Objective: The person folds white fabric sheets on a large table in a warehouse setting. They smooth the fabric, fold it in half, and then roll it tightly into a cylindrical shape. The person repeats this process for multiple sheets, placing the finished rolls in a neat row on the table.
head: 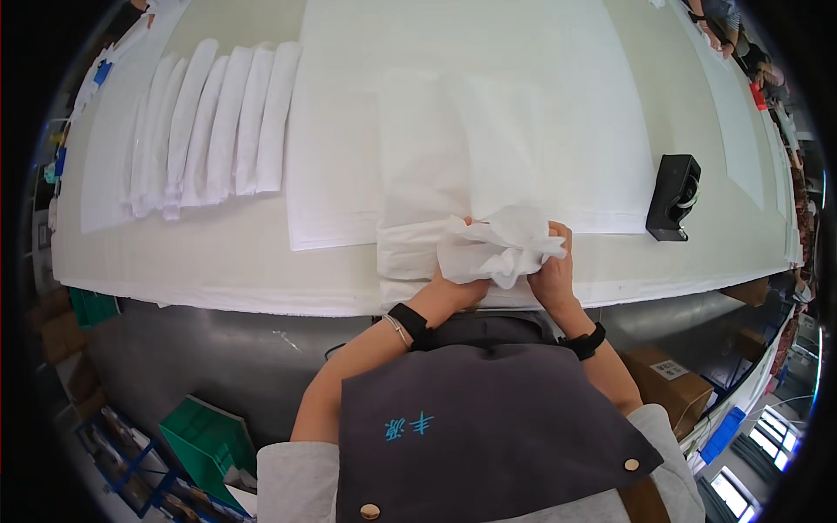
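Observation:
Between my hands is a crumpled thin white sheet [507,245], which looks like tissue paper. My left hand [461,289] grips its near left side, with most of the fingers hidden behind it. At its right edge, my right hand [554,271] pinches it with bent fingers. Beneath it, a white folded fabric piece [418,163] stretches from the table's front edge towards the far side. This fabric lies over broad white paper sheets [333,176]. Whether anything is wrapped inside the crumpled sheet cannot be seen.
Several long white wrapped bundles [222,131] lie side by side at the left of the cloth-covered table [216,261]. A black tape dispenser [673,196] stands at right. Green crates [209,444] and a cardboard box [667,386] are below. Other people's hands [719,46] show at far right.

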{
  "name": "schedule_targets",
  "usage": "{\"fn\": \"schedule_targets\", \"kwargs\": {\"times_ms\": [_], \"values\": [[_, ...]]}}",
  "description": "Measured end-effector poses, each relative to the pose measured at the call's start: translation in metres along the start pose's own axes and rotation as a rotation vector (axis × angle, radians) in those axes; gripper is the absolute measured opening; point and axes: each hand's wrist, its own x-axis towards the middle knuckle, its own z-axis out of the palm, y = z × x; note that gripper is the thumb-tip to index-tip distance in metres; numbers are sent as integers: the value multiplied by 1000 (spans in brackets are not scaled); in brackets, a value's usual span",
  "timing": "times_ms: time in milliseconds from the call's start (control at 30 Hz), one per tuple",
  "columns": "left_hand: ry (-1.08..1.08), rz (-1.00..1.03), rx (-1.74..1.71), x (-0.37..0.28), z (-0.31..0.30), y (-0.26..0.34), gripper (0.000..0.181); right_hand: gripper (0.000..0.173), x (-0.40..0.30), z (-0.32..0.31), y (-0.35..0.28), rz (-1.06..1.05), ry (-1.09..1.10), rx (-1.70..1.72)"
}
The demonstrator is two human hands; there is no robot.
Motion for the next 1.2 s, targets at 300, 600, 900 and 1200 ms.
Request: {"fn": "schedule_targets", "kwargs": {"times_ms": [300,600,900,1200], "values": [[-1,-64,-657,-15,-18,-21,62,62,-4,13,-3,-263,-95,-280],[304,372,-128,-20,-96,50,52,66,-4,18,-13,-205,-247,-449],[-68,245,454,-26,-36,-11,75,72,63,-51,27,342,-393,424],[-111,248,425,-23,-43,-10,75,28,149,-1,76,515,-192,361]]}}
